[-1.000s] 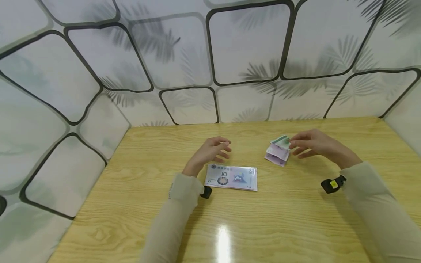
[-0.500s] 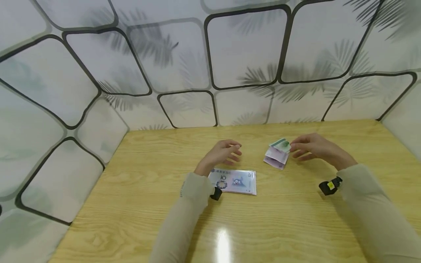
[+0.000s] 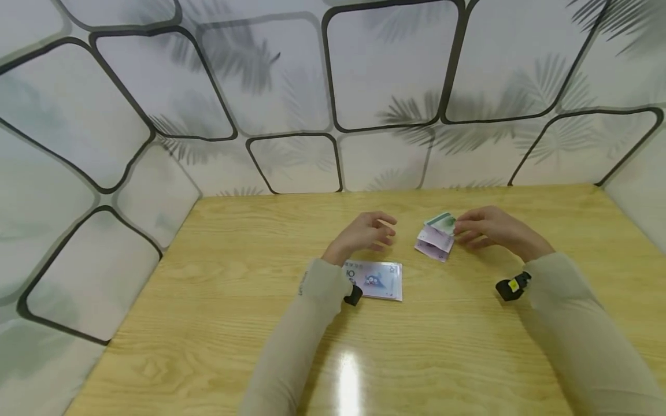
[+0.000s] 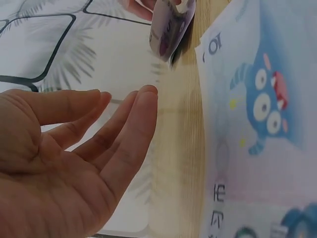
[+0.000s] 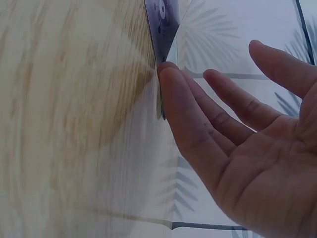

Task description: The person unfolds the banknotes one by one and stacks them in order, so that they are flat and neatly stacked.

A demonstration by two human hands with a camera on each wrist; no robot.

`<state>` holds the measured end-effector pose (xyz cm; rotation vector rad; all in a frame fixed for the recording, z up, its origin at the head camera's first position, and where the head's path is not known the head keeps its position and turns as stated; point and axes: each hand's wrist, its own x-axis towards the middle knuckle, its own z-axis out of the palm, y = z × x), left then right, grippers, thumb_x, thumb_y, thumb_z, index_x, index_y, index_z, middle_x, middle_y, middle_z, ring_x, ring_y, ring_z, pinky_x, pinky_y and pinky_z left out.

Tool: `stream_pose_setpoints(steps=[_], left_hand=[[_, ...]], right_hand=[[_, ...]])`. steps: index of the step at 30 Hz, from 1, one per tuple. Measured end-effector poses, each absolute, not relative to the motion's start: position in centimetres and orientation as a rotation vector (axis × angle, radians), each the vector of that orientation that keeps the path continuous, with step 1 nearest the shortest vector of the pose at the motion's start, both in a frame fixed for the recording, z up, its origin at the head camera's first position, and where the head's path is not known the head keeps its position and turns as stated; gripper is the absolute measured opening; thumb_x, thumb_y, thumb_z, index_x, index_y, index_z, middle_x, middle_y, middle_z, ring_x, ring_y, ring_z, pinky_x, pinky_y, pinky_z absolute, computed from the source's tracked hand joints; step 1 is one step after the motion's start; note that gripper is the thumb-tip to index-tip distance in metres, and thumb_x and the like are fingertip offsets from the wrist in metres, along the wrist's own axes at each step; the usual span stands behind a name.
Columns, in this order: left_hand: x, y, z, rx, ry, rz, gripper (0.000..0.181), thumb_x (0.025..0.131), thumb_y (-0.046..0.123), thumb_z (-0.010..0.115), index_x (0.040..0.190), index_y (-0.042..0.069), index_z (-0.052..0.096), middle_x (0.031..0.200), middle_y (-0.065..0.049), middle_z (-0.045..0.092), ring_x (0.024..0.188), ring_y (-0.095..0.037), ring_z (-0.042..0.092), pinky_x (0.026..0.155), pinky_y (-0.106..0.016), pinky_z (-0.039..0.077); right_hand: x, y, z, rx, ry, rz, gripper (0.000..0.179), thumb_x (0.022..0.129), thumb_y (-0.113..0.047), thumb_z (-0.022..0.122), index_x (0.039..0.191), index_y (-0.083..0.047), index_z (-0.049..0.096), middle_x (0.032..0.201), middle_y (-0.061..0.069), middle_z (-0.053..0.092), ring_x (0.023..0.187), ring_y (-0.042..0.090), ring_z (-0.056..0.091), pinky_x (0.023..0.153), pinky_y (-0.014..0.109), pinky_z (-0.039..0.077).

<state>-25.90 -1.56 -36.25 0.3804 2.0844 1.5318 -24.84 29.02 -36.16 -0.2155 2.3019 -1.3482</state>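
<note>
Folded play banknotes, a purple one (image 3: 436,242) and a green one (image 3: 441,222), lie in a small loose pile at the back of the table. My right hand (image 3: 491,230) is at the pile's right side, fingertips right at its edge. In the right wrist view its fingers (image 5: 185,109) are extended and the thumb stands apart. Left of the pile, my left hand (image 3: 365,232) hovers with relaxed fingers and nothing in its grasp. Below it lies a flat stack of play banknotes (image 3: 385,283) marked 10 with a blue cartoon monster, partly covered by my left wrist and sleeve.
The wooden table (image 3: 442,346) meets a patterned wall (image 3: 385,75) just behind the folded notes. Another wall panel (image 3: 57,271) borders the table's left side. Each wrist carries a small black camera.
My left hand has moved right, closer to the folded notes, and its forearm now covers the stack's left part. The right hand stays beside the pile with little movement.
</note>
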Motion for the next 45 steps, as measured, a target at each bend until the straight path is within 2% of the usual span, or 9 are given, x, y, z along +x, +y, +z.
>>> stream_pose_setpoints(steps=[6, 11, 15, 23, 27, 38, 45], left_hand=[[-26.0, -0.4, -36.4, 0.407, 2.057, 1.541, 0.043, 0.098, -0.012, 0.046, 0.14, -0.006, 0.052, 0.132, -0.026, 0.057, 0.115, -0.039, 0.062, 0.093, -0.044, 0.057], [-26.2, 0.5, -36.5, 0.408, 2.06, 1.541, 0.04, 0.098, -0.011, 0.051, 0.138, -0.007, 0.054, 0.133, -0.026, 0.057, 0.114, -0.038, 0.063, 0.091, -0.042, 0.058], [-26.3, 1.1, -36.6, 0.414, 2.064, 1.534, 0.039, 0.098, -0.011, 0.053, 0.137, -0.007, 0.055, 0.132, -0.026, 0.057, 0.113, -0.038, 0.063, 0.09, -0.041, 0.059], [-26.2, 2.0, -36.8, 0.387, 2.06, 1.538, 0.04, 0.096, -0.011, 0.057, 0.136, -0.007, 0.056, 0.132, -0.026, 0.058, 0.11, -0.039, 0.064, 0.087, -0.042, 0.06], [-26.3, 2.3, -37.2, 0.353, 2.052, 1.53, 0.042, 0.095, -0.012, 0.058, 0.136, -0.004, 0.057, 0.132, -0.022, 0.059, 0.107, -0.034, 0.065, 0.082, -0.04, 0.061], [-26.4, 2.9, -37.1, 0.32, 2.062, 1.498, 0.04, 0.097, -0.01, 0.058, 0.136, 0.0, 0.058, 0.133, -0.02, 0.058, 0.105, -0.031, 0.065, 0.08, -0.039, 0.062], [-26.3, 4.2, -37.2, 0.357, 2.075, 1.452, 0.037, 0.095, -0.009, 0.062, 0.13, 0.002, 0.062, 0.13, -0.019, 0.06, 0.094, -0.026, 0.068, 0.076, -0.036, 0.062]], right_hand=[[-25.1, 28.9, -36.3, -0.196, 2.278, -1.375, 0.048, 0.109, -0.021, 0.048, 0.136, 0.019, 0.044, 0.124, 0.026, 0.062, 0.104, 0.026, 0.068, 0.087, 0.039, 0.06], [-24.9, 29.0, -36.5, -0.179, 2.268, -1.383, 0.05, 0.11, -0.022, 0.047, 0.137, 0.019, 0.042, 0.13, 0.034, 0.056, 0.106, 0.029, 0.067, 0.087, 0.041, 0.06], [-24.9, 29.2, -36.5, -0.157, 2.266, -1.394, 0.05, 0.11, -0.021, 0.047, 0.139, 0.019, 0.041, 0.131, 0.035, 0.055, 0.106, 0.029, 0.067, 0.087, 0.04, 0.06], [-24.9, 29.4, -36.5, -0.154, 2.255, -1.405, 0.046, 0.109, -0.017, 0.047, 0.135, 0.02, 0.043, 0.124, 0.03, 0.061, 0.103, 0.027, 0.068, 0.086, 0.041, 0.06], [-24.8, 29.2, -36.5, -0.143, 2.247, -1.407, 0.046, 0.109, -0.018, 0.048, 0.135, 0.02, 0.043, 0.124, 0.028, 0.061, 0.104, 0.027, 0.068, 0.086, 0.041, 0.06], [-24.7, 28.9, -36.6, -0.154, 2.234, -1.43, 0.046, 0.11, -0.017, 0.047, 0.135, 0.021, 0.043, 0.12, 0.025, 0.064, 0.104, 0.027, 0.067, 0.087, 0.04, 0.06], [-24.7, 28.9, -36.7, -0.165, 2.216, -1.441, 0.046, 0.109, -0.015, 0.048, 0.136, 0.021, 0.041, 0.122, 0.027, 0.063, 0.106, 0.029, 0.067, 0.088, 0.041, 0.059]])
